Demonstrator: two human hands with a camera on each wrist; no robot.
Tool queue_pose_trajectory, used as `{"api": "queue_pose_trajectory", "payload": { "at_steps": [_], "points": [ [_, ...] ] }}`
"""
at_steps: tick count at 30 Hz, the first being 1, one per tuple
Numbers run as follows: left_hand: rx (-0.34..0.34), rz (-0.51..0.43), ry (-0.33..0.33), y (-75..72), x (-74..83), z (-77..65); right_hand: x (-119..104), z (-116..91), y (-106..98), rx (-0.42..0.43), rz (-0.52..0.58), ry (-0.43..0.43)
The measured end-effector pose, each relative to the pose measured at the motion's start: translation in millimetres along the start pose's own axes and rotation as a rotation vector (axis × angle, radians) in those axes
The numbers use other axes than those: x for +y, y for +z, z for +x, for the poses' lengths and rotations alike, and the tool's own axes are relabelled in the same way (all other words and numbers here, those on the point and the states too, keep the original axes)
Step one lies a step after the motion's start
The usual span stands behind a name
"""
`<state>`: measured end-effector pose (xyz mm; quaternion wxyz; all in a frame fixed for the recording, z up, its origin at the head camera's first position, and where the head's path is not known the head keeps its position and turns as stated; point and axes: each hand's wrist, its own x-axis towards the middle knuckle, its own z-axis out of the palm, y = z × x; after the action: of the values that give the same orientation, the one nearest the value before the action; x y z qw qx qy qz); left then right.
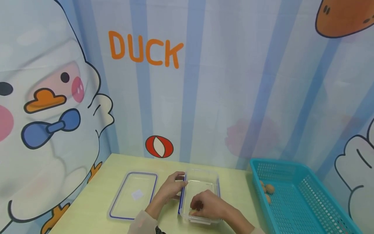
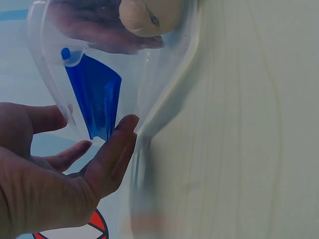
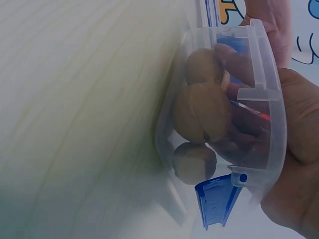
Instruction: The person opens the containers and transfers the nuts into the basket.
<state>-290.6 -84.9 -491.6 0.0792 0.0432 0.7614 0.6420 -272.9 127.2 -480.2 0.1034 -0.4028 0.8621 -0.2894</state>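
Observation:
A clear plastic food container [image 1: 201,175] with blue latches stands lidless on the table. My left hand [image 1: 172,186] holds its left wall, fingers spread near a hanging blue latch [image 2: 94,94]. Inside the near end, my right hand [image 1: 208,204] reaches down with curled fingers and pinches a walnut [image 3: 202,67]. Through the clear end wall, a larger-looking walnut [image 3: 203,112] and another walnut [image 3: 194,163] show beside it on the container floor. The right fingertips are partly hidden behind the walnuts and the plastic.
The container's lid [image 1: 128,188], with a blue seal and a white square on it, lies flat at the left. At the right stands a turquoise plastic basket [image 1: 292,165] holding several walnuts [image 1: 270,188] along its left side. A printed curtain [image 1: 216,97] hangs behind the table [image 1: 236,185].

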Motion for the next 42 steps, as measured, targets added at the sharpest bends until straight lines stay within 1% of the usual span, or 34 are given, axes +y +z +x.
{"api": "queue_pose_trajectory", "payload": {
  "at_steps": [3, 8, 10, 12, 16, 21, 27, 33, 42],
  "points": [
    [0.000, 0.004, 0.000, 0.6, 0.9, 0.2, -1.0, 0.0, 0.8, -0.002, -0.044, -0.003],
    [0.003, 0.022, -0.014, 1.4, 3.0, 0.3, -1.9, -0.6, 0.3, 0.005, -0.041, -0.012],
    [0.002, 0.020, -0.013, 0.4, 3.6, 0.4, -2.0, -0.4, -0.2, 0.014, -0.014, -0.020],
    [0.003, 0.015, -0.007, -0.6, 3.4, 0.9, -2.0, -0.1, -0.8, 0.026, 0.036, -0.020],
    [0.008, 0.011, -0.016, -1.0, 2.7, 1.7, -1.2, 0.0, -3.0, 0.063, 0.118, 0.006],
    [0.008, 0.009, -0.025, -0.2, 3.8, 2.3, -3.8, -1.2, -9.6, 0.102, 0.112, 0.008],
    [0.003, 0.001, -0.024, 0.4, 1.2, 5.0, -14.9, -5.8, -25.7, 0.117, 0.130, -0.021],
    [0.004, -0.002, -0.036, -0.4, 1.0, 5.0, -26.2, -11.5, -46.8, 0.163, 0.128, -0.031],
    [0.017, 0.006, -0.041, 1.1, -1.9, 5.1, -29.7, -30.4, -78.0, 0.274, 0.030, -0.050]
  ]
}}
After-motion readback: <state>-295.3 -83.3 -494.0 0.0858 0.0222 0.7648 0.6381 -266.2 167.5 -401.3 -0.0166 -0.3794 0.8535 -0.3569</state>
